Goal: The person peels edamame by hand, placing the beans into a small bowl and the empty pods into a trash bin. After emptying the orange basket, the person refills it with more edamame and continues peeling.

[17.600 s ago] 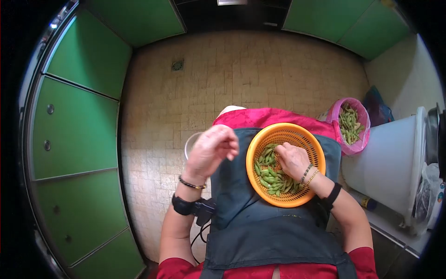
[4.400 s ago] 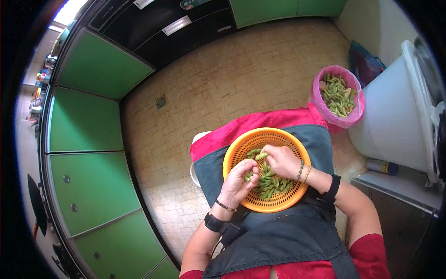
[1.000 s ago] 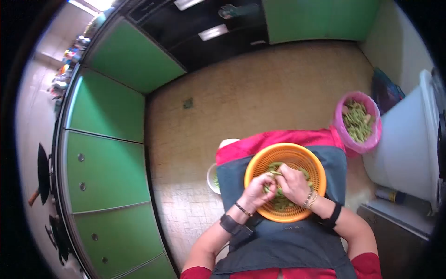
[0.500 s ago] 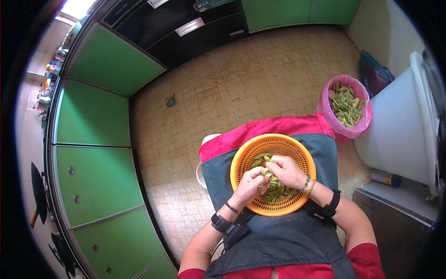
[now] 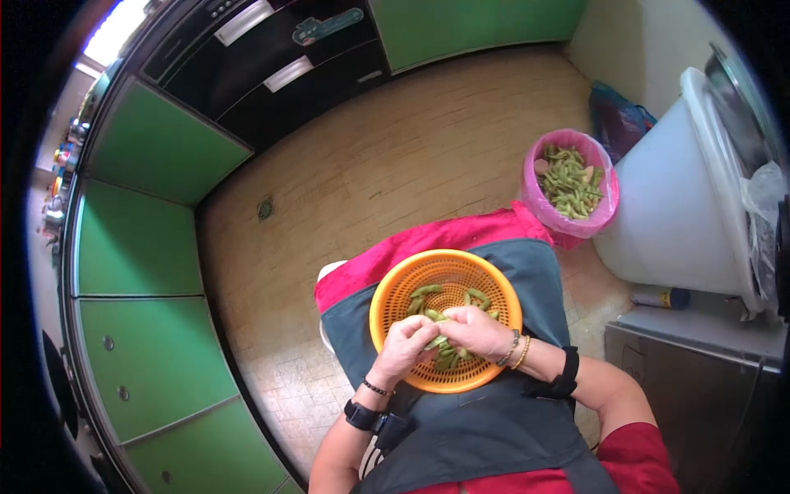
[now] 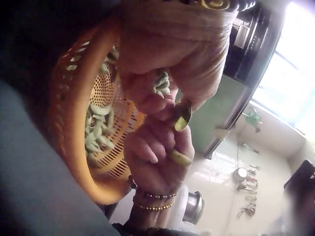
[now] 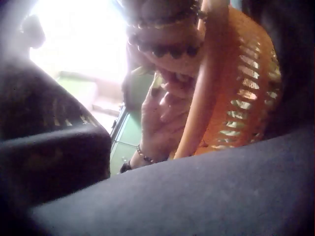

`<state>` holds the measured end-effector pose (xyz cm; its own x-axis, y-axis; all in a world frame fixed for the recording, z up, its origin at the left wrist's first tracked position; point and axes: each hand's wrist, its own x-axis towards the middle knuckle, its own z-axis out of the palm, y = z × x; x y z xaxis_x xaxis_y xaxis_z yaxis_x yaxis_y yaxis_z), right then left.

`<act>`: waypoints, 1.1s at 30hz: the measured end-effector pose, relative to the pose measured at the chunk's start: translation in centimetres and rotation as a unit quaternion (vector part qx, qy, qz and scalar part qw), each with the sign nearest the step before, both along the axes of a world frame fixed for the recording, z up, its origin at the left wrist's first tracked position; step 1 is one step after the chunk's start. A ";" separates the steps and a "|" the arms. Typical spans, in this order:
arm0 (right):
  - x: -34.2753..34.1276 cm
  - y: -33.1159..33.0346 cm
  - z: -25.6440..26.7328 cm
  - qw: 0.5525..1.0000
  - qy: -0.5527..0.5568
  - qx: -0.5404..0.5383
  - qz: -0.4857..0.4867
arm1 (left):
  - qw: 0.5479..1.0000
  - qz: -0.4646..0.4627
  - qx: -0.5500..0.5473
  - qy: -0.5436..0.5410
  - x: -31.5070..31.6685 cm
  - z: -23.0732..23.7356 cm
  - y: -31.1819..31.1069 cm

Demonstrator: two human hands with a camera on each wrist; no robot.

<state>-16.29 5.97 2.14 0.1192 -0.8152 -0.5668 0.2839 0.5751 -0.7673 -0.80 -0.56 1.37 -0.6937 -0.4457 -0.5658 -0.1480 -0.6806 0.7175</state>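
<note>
An orange colander [image 5: 385,284] sits on the person's lap with several green soybean pods [image 5: 426,290] in it. Over its near half, both hands meet. The left hand [image 5: 405,344] pinches a pod [image 6: 182,120] between thumb and fingers; its end looks split, with pale green inside. Light green beans [image 6: 161,83] show within that hand's curled fingers. The right hand [image 5: 476,333] is right against the left, its fingers curled round another pod [image 6: 180,157]. In the right wrist view, the colander's wall [image 7: 221,98] hides part of the hands.
A pink bag-lined bin [image 5: 535,198] full of pods stands at the right, beside a large white tub [image 5: 666,189]. A metal-edged cabinet [image 5: 683,362] is nearer on that side. Green cabinets [image 5: 140,239] line the left. Dark apron cloth [image 5: 527,272] lies under the colander.
Earlier, the left hand hung apart left of the colander while the right reached among the pods. Both hands now work together over it; fewer pods show inside. The head view has shifted.
</note>
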 end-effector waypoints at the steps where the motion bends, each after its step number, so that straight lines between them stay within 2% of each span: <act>1: 0.0 0.1 0.1 0.999 0.029 -0.020 -0.004 | 1.000 0.009 0.006 -0.006 -0.1 0.2 0.1; 3: -0.3 0.1 0.6 0.991 0.115 -0.062 0.001 | 0.999 0.043 0.018 -0.003 -0.2 0.2 0.1; 6: -2.3 0.3 2.1 0.922 0.326 -0.205 0.026 | 0.993 0.112 0.020 -0.010 -0.4 0.2 0.1; 7: -3.3 0.2 3.2 0.919 0.333 -0.213 -0.010 | 0.993 0.112 0.032 0.009 -0.1 -0.1 -0.1; 8: -5.0 0.0 3.5 0.881 0.381 -0.274 -0.061 | 0.991 0.123 0.043 0.025 0.0 -0.4 -0.1; 10: -9.2 -0.7 6.3 0.818 0.509 -0.237 -0.128 | 0.993 0.105 0.048 0.024 -0.1 0.1 -0.3; 12: -13.9 -1.3 7.6 0.772 0.560 -0.222 -0.199 | 0.991 0.107 0.066 0.042 0.0 -0.3 -0.3; 13: -17.1 -1.5 6.0 0.741 0.599 -0.205 -0.222 | 0.990 0.108 0.074 0.050 0.0 -0.5 -0.2; 14: -19.8 -1.3 5.4 0.703 0.674 -0.158 -0.159 | 0.988 0.117 0.087 0.058 0.0 -0.5 -0.3; 15: -20.9 -1.0 5.8 0.622 0.762 -0.148 -0.104 | 0.985 0.125 0.100 0.067 -0.1 -0.5 -0.4; 18: -20.6 -0.6 6.0 0.599 0.746 -0.232 -0.175 | 0.977 0.147 0.120 0.096 -0.1 -0.8 -0.5; 19: -19.2 -0.7 6.4 0.641 0.701 -0.245 -0.191 | 0.975 0.155 0.126 0.102 0.1 -1.0 -0.5; 22: -12.7 -0.7 7.8 0.846 0.481 -0.197 -0.118 | 0.968 0.167 0.138 0.123 -0.2 -1.4 -0.5; 24: -8.8 -1.2 6.3 0.775 0.516 -0.364 -0.021 | 0.962 0.168 0.160 0.145 -0.1 -1.5 -0.7; 26: -5.2 -1.4 4.2 0.776 0.464 -0.423 0.061 | 0.959 0.179 0.159 0.150 0.0 -1.2 -0.6; 28: -2.9 -1.4 2.3 0.783 0.456 -0.383 0.179 | 0.962 0.175 0.137 0.159 0.3 -1.5 -0.6; 31: -1.8 -2.0 0.0 0.701 0.551 -0.302 0.338 | 0.963 0.184 0.136 0.142 0.4 -1.6 -0.3; 33: -1.9 -2.1 -2.2 0.659 0.587 -0.279 0.378 | 0.968 0.172 0.119 0.136 0.3 -1.4 -0.4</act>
